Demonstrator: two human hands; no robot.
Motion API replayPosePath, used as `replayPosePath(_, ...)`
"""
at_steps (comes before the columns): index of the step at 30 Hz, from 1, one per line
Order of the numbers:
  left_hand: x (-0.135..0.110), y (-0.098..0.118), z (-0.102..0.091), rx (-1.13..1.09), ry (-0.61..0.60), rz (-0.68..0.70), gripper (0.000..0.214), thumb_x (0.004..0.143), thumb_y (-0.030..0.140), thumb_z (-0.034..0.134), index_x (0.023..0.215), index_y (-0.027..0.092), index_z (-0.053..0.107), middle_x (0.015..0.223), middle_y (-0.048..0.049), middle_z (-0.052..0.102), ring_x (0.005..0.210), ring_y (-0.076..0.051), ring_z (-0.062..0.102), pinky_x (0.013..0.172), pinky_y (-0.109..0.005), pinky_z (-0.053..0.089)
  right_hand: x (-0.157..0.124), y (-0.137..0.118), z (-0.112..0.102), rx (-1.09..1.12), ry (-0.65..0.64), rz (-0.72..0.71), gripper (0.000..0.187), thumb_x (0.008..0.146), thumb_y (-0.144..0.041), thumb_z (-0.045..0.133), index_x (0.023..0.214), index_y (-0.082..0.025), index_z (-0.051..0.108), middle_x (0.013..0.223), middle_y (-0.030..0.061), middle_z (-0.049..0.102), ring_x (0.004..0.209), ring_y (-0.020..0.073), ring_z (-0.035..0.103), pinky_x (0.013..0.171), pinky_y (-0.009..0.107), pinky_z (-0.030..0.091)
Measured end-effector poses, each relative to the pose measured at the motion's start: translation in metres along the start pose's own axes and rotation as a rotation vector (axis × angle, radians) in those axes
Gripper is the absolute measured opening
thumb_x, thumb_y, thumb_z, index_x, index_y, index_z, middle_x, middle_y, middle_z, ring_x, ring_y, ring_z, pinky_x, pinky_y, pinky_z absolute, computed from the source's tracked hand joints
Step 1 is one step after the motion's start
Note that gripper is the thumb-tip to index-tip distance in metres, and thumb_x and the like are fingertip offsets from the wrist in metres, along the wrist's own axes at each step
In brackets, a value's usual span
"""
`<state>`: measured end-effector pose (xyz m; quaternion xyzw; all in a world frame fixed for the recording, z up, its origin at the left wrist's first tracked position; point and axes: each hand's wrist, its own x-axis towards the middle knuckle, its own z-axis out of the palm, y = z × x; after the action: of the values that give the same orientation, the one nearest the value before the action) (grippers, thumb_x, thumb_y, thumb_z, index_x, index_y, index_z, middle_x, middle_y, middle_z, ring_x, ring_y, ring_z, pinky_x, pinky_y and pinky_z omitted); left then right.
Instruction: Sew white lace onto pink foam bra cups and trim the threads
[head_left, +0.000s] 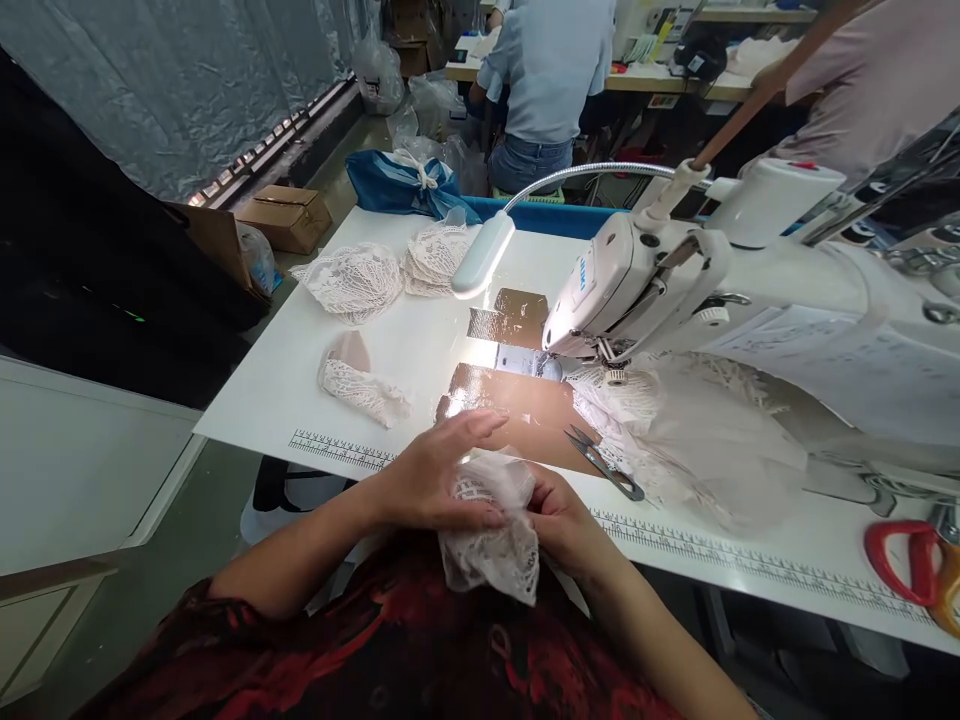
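Note:
Both my hands hold a piece of white lace fabric (491, 545) in front of my chest, at the table's front edge. My left hand (439, 480) has its thumb across the lace, with the fingers behind and above it. The fingers of my right hand (559, 515) pinch the lace from the other side, partly hidden by its folds. Beyond them stands a white sewing machine (600, 280), its needle area lit by a lamp (484, 255). Thread snips (604, 463) lie to the right of my hands, beside a heap of lace and sheer fabric (697, 430).
Two lace stacks (356, 280) (439, 258) sit at the table's far left, with a folded lace piece (360, 385) nearer. Red-handled scissors (900, 560) lie at the right edge. A blue cloth bundle (405, 185) rests at the back. A seated person (551, 80) is beyond.

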<state>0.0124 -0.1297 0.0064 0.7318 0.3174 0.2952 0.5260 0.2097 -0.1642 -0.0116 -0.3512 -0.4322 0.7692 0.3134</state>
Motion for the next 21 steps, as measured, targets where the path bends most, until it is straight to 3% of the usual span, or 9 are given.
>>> replayPosePath(2,0.002,-0.009,0.000,-0.230,-0.113,-0.125,0.095,0.067,0.044,0.077,0.146,0.023,0.030,0.132,-0.0146,0.049,0.111,-0.028,0.054,0.094,-0.041,0.046,-0.003,0.004,0.001,0.066,-0.032,0.038,0.033,0.067,-0.042,0.077,0.088,-0.019,0.064,0.085,0.0035,0.067,0.075,0.0188,0.062,0.066,0.030,0.049)
replayPosePath(4,0.003,-0.015,0.000,-0.445,-0.201,-0.224,0.090,0.067,0.041,0.078,0.143,0.019,0.034,0.119,-0.0127,0.056,0.097,-0.022,0.059,0.084,-0.034,0.049,-0.005,0.004,0.001,0.063,0.018,0.034,0.031,0.066,-0.039,0.078,0.084,-0.020,0.063,0.081,0.0024,0.066,0.069,0.0161,0.060,0.063,0.028,0.048)
replayPosePath(7,0.001,-0.014,0.003,-0.582,-0.214,-0.299,0.056,0.072,0.035,0.075,0.120,0.014,0.056,0.097,-0.0081,0.062,0.083,-0.017,0.060,0.074,-0.028,0.049,-0.006,-0.001,0.000,-0.044,0.224,-0.065,0.039,0.069,-0.035,0.078,0.101,-0.025,0.059,0.077,-0.0005,0.065,0.064,0.0134,0.058,0.059,0.025,0.046)
replayPosePath(10,0.000,-0.012,0.009,-0.585,-0.133,-0.328,0.031,0.079,0.036,0.068,0.098,0.012,0.062,0.080,-0.0044,0.061,0.069,-0.013,0.057,0.064,-0.024,0.047,-0.006,-0.005,-0.004,-0.204,0.381,-0.176,0.051,0.072,-0.037,0.075,0.118,-0.028,0.054,0.081,0.0002,0.065,0.072,0.0158,0.060,0.065,0.027,0.047)
replayPosePath(13,0.001,-0.012,0.015,-0.506,-0.049,-0.270,0.027,0.083,0.038,0.062,0.087,0.012,0.061,0.073,-0.0021,0.056,0.064,-0.012,0.051,0.059,-0.022,0.043,-0.008,-0.007,-0.010,-0.308,0.388,-0.169,0.029,0.081,-0.049,0.061,0.097,-0.025,0.066,0.088,0.0036,0.066,0.079,0.0184,0.061,0.070,0.029,0.047)
replayPosePath(16,0.002,-0.014,0.019,-0.406,-0.025,-0.175,0.026,0.087,0.038,0.057,0.085,0.013,0.060,0.075,-0.0017,0.053,0.066,-0.012,0.049,0.060,-0.022,0.041,-0.012,-0.009,-0.014,-0.343,0.291,-0.170,0.042,0.088,-0.058,0.045,0.084,-0.023,0.069,0.093,0.0049,0.067,0.084,0.0210,0.061,0.074,0.032,0.047)
replayPosePath(21,0.003,-0.017,0.020,-0.306,-0.084,-0.138,0.038,0.093,0.042,0.044,0.070,0.014,0.052,0.064,0.0014,0.044,0.057,-0.009,0.039,0.052,-0.020,0.033,-0.010,-0.015,-0.009,-0.525,0.319,-0.226,0.020,0.082,-0.041,0.063,0.075,-0.023,0.067,0.081,0.0023,0.067,0.075,0.0176,0.059,0.069,0.029,0.046)
